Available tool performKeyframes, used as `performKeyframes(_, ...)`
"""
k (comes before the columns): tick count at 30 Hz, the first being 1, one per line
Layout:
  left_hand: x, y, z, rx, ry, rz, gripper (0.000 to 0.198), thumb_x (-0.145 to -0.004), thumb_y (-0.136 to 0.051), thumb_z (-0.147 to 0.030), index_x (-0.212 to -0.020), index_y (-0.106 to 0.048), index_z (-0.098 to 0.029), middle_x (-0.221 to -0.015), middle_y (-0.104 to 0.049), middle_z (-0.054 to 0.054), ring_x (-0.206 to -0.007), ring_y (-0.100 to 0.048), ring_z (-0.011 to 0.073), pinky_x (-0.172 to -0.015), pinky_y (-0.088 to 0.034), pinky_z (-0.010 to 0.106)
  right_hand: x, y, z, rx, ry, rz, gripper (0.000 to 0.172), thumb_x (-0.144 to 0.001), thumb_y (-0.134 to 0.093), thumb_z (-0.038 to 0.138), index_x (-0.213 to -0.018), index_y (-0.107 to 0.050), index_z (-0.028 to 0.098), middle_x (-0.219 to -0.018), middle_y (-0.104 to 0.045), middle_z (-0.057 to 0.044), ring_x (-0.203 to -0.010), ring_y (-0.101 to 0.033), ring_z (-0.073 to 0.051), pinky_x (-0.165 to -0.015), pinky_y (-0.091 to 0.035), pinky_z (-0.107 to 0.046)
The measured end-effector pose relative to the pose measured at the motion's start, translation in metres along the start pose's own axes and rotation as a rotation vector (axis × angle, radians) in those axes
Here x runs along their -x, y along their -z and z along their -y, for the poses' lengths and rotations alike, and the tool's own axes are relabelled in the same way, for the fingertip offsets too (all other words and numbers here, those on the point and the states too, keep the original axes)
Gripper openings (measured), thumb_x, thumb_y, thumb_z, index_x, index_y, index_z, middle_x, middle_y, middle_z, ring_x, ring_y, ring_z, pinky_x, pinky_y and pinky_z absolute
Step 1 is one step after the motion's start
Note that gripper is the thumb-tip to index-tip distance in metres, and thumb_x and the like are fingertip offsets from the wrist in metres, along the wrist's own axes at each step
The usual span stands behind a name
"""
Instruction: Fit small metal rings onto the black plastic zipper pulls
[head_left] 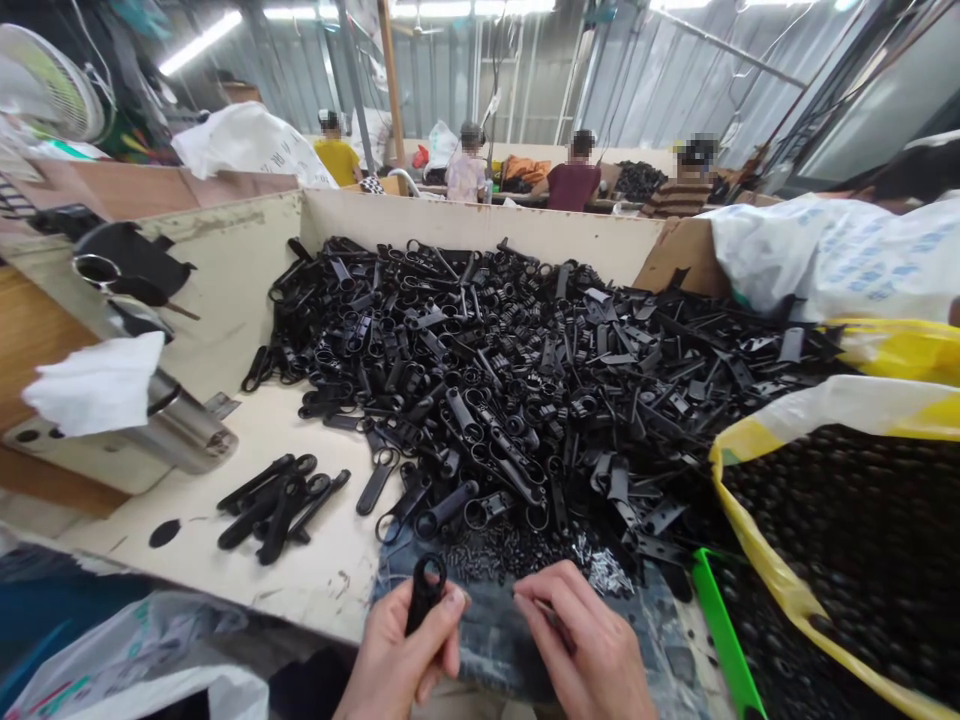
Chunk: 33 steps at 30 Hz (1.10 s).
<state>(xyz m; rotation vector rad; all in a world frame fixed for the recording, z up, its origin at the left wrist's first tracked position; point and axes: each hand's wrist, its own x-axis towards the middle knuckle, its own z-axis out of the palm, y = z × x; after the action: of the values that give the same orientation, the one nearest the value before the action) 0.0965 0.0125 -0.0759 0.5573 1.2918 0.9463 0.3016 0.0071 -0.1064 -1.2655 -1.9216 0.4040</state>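
Nearest to me, my left hand (409,655) is closed around a black plastic loop strap (425,590), held upright with its ring end poking above the thumb. Just beside it, my right hand (592,645) has its fingers curled inward, fingertips pinched together; whether it grips some small piece I cannot tell. Both hands hover over a dark cloth (495,630) at the bench's (225,330) front edge, where a scatter of small black springs (517,550) lies.

To my left on the bench sits a small sorted bunch of straps (279,502), apart from the main heap. Further left, a steel flask (180,425) lies on its side with a white tissue (97,382) over it. To my right, a green scoop (724,630) rests against a yellow-rimmed sack (787,420) full of dark parts.

Beyond the hands, the big heap of black straps and clips (510,380) fills the bench up to its back wall. A white woven sack (832,255) with blue printing, too blurred to read, leans at the right.

Farthest off, four people (574,175) sit at another bench under fluorescent tubes.
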Motion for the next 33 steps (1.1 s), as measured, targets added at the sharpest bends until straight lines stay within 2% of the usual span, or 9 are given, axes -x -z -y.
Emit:
performKeyframes(4, -0.002, -0.001, 0.002, 0.006, -0.041, -0.036, 0.068, -0.054, -0.094, -0.074, -0.074, -0.071, -0.013, -0.045, -0.058, -0.004, -0.039, -0.029, -0.0009, -0.042, -0.015, 0.011, 0.001, 0.004, -0.004, 0.075, -0.032, -0.04, 0.031, -0.116, -0.041, 0.038, -0.101, -0.067, 0.026, -0.089, -0.07, 0.0, -0.073, -0.075, -0.013, -0.065, -0.056, -0.018)
performKeyframes(9, -0.003, -0.002, 0.009, 0.007, -0.038, -0.03, 0.067, -0.056, -0.093, -0.073, -0.075, -0.07, -0.013, -0.046, -0.059, -0.004, -0.038, -0.028, -0.0014, -0.042, -0.014, 0.013, 0.0, -0.003, -0.004, 0.212, 0.008, -0.025, 0.043, -0.117, -0.033, 0.044, -0.103, -0.069, 0.025, -0.085, -0.069, -0.001, -0.064, -0.075, -0.013, -0.058, -0.056, -0.019)
performKeyframes(15, -0.002, -0.006, 0.008, 0.01, -0.029, -0.013, 0.068, -0.056, -0.093, -0.074, -0.073, -0.068, -0.013, -0.046, -0.061, -0.004, -0.037, -0.029, -0.0021, -0.042, -0.015, 0.012, -0.004, -0.009, -0.002, 0.279, 0.036, -0.023, 0.053, -0.117, -0.029, 0.046, -0.091, -0.07, 0.025, -0.079, -0.068, -0.001, -0.058, -0.072, -0.013, -0.05, -0.051, -0.02)
performKeyframes(17, -0.004, -0.006, 0.01, 0.019, -0.01, -0.002, 0.066, -0.057, -0.093, -0.072, -0.074, -0.068, -0.014, -0.046, -0.061, -0.004, -0.036, -0.029, -0.0022, -0.041, -0.016, 0.013, -0.003, -0.008, -0.003, 0.221, 0.026, -0.015, 0.049, -0.117, -0.032, 0.045, -0.091, -0.069, 0.025, -0.08, -0.069, -0.001, -0.061, -0.073, -0.013, -0.053, -0.053, -0.02)
performKeyframes(20, -0.008, -0.004, 0.014, 0.037, 0.026, 0.055, 0.063, -0.06, -0.093, -0.07, -0.075, -0.067, -0.015, -0.046, -0.061, -0.004, -0.034, -0.029, -0.0016, -0.04, -0.015, 0.014, -0.003, -0.006, -0.003, 0.048, 0.0, -0.001, 0.034, -0.114, -0.046, 0.038, -0.095, -0.07, 0.024, -0.084, -0.071, -0.002, -0.065, -0.072, -0.014, -0.059, -0.055, -0.02)
performKeyframes(24, -0.014, -0.003, 0.021, 0.015, 0.048, 0.167, 0.064, -0.065, -0.089, -0.074, -0.072, -0.064, -0.015, -0.049, -0.061, -0.004, -0.034, -0.032, -0.0009, -0.039, -0.015, 0.014, -0.005, -0.005, 0.005, -0.138, -0.065, -0.036, 0.019, -0.108, -0.059, 0.032, -0.099, -0.073, 0.024, -0.084, -0.075, -0.002, -0.052, -0.063, -0.012, -0.052, -0.053, -0.019)
performKeyframes(29, -0.017, -0.005, 0.029, 0.055, 0.065, 0.217, 0.062, -0.066, -0.089, -0.073, -0.082, -0.066, -0.017, -0.049, -0.062, -0.005, -0.034, -0.035, 0.0006, -0.038, -0.016, 0.015, -0.009, -0.006, 0.012, -0.158, -0.04, -0.084, 0.014, -0.105, -0.063, 0.03, -0.099, -0.075, 0.024, -0.078, -0.078, 0.0, -0.05, -0.064, -0.012, -0.051, -0.054, -0.018)
performKeyframes(33, -0.018, -0.009, 0.031, 0.069, 0.053, 0.234, 0.06, -0.068, -0.089, -0.071, -0.079, -0.065, -0.017, -0.049, -0.062, -0.005, -0.033, -0.035, 0.0003, -0.038, -0.016, 0.015, -0.007, -0.009, 0.01, -0.158, -0.035, -0.106, 0.009, -0.102, -0.067, 0.025, -0.099, -0.075, 0.024, -0.078, -0.078, 0.003, -0.048, -0.064, -0.011, -0.05, -0.053, -0.016)
